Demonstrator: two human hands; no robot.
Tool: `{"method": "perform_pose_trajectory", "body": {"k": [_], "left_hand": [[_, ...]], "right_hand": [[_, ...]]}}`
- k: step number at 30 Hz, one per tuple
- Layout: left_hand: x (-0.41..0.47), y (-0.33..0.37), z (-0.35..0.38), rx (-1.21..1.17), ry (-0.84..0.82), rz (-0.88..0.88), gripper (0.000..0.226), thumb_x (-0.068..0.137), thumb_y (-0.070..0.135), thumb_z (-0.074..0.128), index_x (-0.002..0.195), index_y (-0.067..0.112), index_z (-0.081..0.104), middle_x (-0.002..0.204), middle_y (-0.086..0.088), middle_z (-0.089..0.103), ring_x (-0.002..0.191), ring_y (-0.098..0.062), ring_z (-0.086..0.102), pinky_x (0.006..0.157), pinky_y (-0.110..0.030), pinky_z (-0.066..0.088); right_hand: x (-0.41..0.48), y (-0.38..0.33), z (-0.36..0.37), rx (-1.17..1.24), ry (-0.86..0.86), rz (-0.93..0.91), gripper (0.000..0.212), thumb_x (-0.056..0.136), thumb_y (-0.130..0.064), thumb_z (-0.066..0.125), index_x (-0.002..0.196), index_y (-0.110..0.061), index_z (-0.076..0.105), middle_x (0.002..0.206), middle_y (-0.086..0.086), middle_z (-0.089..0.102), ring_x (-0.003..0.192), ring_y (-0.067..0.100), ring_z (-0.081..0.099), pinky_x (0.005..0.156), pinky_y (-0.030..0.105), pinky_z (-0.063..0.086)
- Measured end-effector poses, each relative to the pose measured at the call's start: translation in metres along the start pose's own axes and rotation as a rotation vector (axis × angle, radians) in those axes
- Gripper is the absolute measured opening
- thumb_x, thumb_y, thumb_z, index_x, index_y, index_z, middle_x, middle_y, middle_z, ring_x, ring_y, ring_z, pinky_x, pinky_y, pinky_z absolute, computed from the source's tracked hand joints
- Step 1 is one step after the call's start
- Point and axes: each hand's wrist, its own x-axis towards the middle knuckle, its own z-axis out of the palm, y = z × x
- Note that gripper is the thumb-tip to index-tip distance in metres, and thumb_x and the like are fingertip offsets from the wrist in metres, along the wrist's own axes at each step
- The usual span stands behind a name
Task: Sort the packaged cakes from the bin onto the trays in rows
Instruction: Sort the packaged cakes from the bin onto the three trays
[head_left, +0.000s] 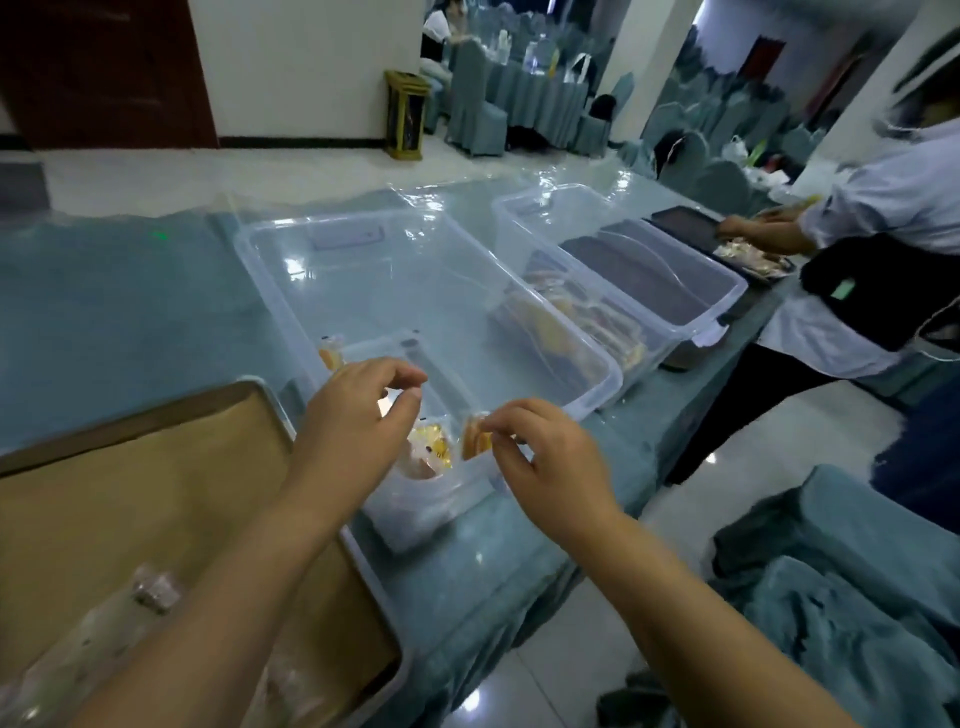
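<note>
Fingers (506, 415) of the right hand (545, 467) are pinched on a packaged cake (475, 441) above the near bin (415, 519); the hold of the left hand (353, 415) is unclear. Flat, aligned placement on the left tray (156, 467) is advised.

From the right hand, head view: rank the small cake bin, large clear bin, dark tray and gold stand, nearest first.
1. Small cake bin, left of the right hand.
2. Large clear bin, beyond.
3. Dark tray, far right.
4. Gold stand, across the room.

bin (291, 270): clear | cakes (475, 441): golden-yellow | tray (156, 499): tan liner | tablecloth (104, 312): teal
</note>
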Motion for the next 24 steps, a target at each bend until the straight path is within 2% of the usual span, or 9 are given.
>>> {"method": "perform_pose_trajectory", "body": {"k": [3,8,10,15,20,24], "left_hand": [[0.022,-0.004,0.007,0.022,-0.035,-0.038,0.016,0.088,0.023,0.057,0.091,0.038,0.062,0.088,0.029,0.058,0.087,0.006,0.055,0.072,-0.019,0.044],[0.041,-0.013,0.008,0.274,-0.057,0.039,0.014,0.089,0.023,0.057,0.099,0.026,0.066,0.09,0.019,0.058,0.09,-0.007,0.054,0.072,-0.028,0.044],[0.042,-0.017,0.01,0.323,-0.067,0.005,0.015,0.089,0.026,0.055,0.1,0.027,0.066,0.096,0.014,0.063,0.09,-0.007,0.053,0.071,-0.026,0.043],[0.044,-0.021,0.014,0.386,-0.064,-0.065,0.02,0.089,0.036,0.053,0.104,0.032,0.065,0.095,0.018,0.062,0.082,0.0,0.048,0.063,-0.014,0.035],[0.056,-0.022,0.019,0.595,-0.154,-0.142,0.029,0.09,0.047,0.046,0.115,0.036,0.058,0.099,0.012,0.065,0.073,-0.003,0.043,0.053,-0.013,0.024],[0.071,-0.027,0.022,0.681,-0.098,-0.242,0.031,0.091,0.047,0.043,0.116,0.036,0.057,0.101,0.007,0.068,0.083,-0.012,0.059,0.056,-0.025,0.035]], "right_hand": [[0.031,0.011,0.005,0.049,-0.064,0.0,0.017,0.086,-0.007,0.059,0.095,-0.015,0.072,0.092,-0.003,0.068,0.081,0.015,0.062,0.073,0.035,0.052],[0.08,0.023,0.016,0.037,-0.23,-0.087,0.017,0.089,-0.014,0.058,0.099,-0.019,0.071,0.095,-0.005,0.068,0.082,0.014,0.062,0.074,0.036,0.052],[0.098,0.028,0.026,0.016,-0.305,-0.127,0.018,0.09,-0.019,0.056,0.101,-0.022,0.07,0.098,-0.007,0.068,0.084,0.013,0.062,0.075,0.036,0.052],[0.139,0.046,0.054,-0.089,-0.54,-0.297,0.023,0.091,-0.027,0.053,0.11,-0.027,0.066,0.106,-0.007,0.067,0.088,0.014,0.061,0.076,0.031,0.05],[0.172,0.08,0.079,-0.296,-0.862,-0.509,0.033,0.09,-0.037,0.054,0.123,-0.031,0.055,0.121,-0.006,0.061,0.099,0.015,0.061,0.08,0.028,0.049],[0.191,0.107,0.102,-0.647,-1.144,-0.671,0.052,0.083,-0.048,0.061,0.127,-0.023,0.05,0.119,0.003,0.06,0.102,0.025,0.06,0.077,0.032,0.048]]}}
